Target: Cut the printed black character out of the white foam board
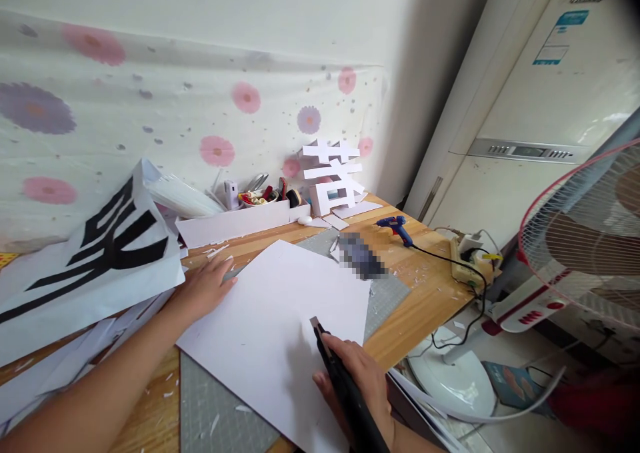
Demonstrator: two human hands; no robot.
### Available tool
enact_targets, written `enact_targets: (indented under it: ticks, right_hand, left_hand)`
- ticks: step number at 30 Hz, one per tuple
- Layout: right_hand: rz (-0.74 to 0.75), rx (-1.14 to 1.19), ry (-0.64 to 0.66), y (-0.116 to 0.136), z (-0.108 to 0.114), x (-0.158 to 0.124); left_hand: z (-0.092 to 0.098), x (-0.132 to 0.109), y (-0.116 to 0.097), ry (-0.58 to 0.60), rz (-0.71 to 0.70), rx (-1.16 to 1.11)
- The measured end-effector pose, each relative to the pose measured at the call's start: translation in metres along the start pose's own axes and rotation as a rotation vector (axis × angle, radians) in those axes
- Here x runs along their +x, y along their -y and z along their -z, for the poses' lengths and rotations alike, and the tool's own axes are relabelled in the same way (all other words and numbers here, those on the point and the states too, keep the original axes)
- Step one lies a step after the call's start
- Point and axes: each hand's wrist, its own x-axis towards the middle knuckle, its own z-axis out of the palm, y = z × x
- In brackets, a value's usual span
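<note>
A large white board (pixel 265 313) lies at a slant over a grey cutting mat (pixel 220 406) on the wooden table. My left hand (pixel 209 285) rests at the board's left edge, fingers spread and holding nothing. In my right hand (pixel 363 380) is a black utility knife (pixel 340 376), its short blade pointing away from me above the board. The knife and hand cast a shadow on the white surface. Whether the blade touches the board I cannot tell. A blurred dark object (pixel 361 256) lies just beyond the board's far right edge.
A blue glue gun (pixel 397 228) lies at the right, its cord running to a power strip (pixel 465 266). Behind stand a white cut-out character (pixel 333 176) and a long tray (pixel 235 223) of tools. Printed paper (pixel 100 273) covers the left. A fan (pixel 590 240) stands right.
</note>
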Motion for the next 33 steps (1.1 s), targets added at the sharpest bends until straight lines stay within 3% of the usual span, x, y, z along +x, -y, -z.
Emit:
enact_targets:
  ticks: [4,7,10,13,16,20,22,25,30,33]
  right_hand:
    - [-0.091,0.043,0.102,0.010,-0.001,0.006]
    - [-0.147,0.151,0.151,0.018,-0.005,0.007]
    - [-0.264,0.286,0.186,0.030,-0.002,0.015]
    - [-0.396,0.441,0.302,0.041,0.006,0.030]
    - [-0.413,0.617,0.447,0.042,0.007,0.041]
    - [-0.384,0.937,0.566,0.023,-0.006,0.048]
    - [-0.306,0.965,0.527,0.005,-0.013,0.058]
    - [-0.183,0.796,0.357,-0.028,-0.027,0.089]
    - [-0.374,0.725,0.085,-0.087,-0.074,0.151]
    - [-0.418,0.593,0.094,-0.112,-0.099,0.168]
  left_hand:
    - [-0.001,-0.041,-0.006,0.051,-0.004,-0.040]
    - [-0.006,-0.053,-0.010,0.023,-0.043,-0.079]
    - [-0.007,-0.046,-0.014,-0.034,-0.078,-0.106]
    - [-0.003,-0.027,-0.013,-0.065,-0.077,-0.120]
    - [0.001,-0.008,-0.007,-0.103,-0.076,-0.127]
    - [0.004,0.005,-0.003,-0.165,-0.065,-0.116]
    - [0.005,-0.002,-0.009,-0.182,-0.062,-0.111]
    - [0.009,-0.031,-0.030,-0.175,-0.100,-0.117]
    - [0.011,-0.109,-0.081,-0.133,-0.337,-0.151]
    - [0.004,-0.142,-0.103,-0.103,-0.512,-0.116]
